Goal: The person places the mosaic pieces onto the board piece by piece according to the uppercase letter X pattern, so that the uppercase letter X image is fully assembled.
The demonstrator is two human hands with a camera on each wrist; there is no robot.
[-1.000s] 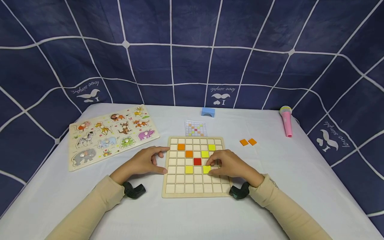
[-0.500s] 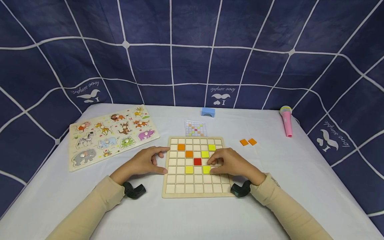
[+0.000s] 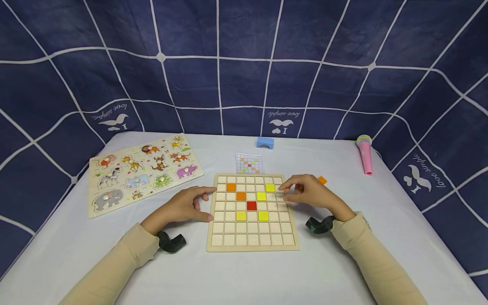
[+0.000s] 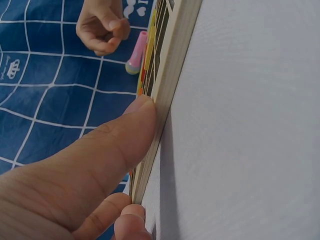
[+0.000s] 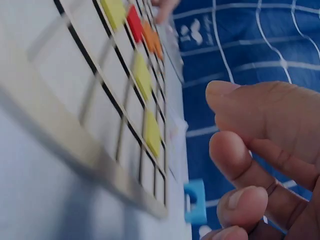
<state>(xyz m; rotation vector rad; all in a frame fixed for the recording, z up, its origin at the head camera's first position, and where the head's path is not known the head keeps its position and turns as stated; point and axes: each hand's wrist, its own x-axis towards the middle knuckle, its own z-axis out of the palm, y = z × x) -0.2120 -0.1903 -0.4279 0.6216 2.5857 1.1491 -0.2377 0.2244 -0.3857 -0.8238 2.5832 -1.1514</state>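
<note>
A wooden grid board (image 3: 228,239) lies flat in the middle of the white table, with orange, red and yellow square tiles in some of its cells. The red tile (image 3: 251,206) is near the centre; one yellow tile (image 3: 263,216) sits below and right of it. My left hand (image 3: 183,206) rests at the board's left side, its thumb and index finger spread along the edge. In the left wrist view the thumb (image 4: 120,135) touches that edge. My right hand (image 3: 314,192) is raised above the board's right edge, fingers loosely bent, nothing between thumb and fingertips in the right wrist view.
One loose orange tile (image 3: 322,180) shows behind the right hand. A printed pattern card (image 3: 249,164) lies at the board's far edge, a blue arch block (image 3: 264,143) beyond it. An animal knob puzzle (image 3: 142,169) is at left, a pink toy microphone (image 3: 365,156) at right.
My right hand has left the lower yellow tile and moved up and right to the board's right edge, covering one loose orange tile. The left hand has stayed put.
</note>
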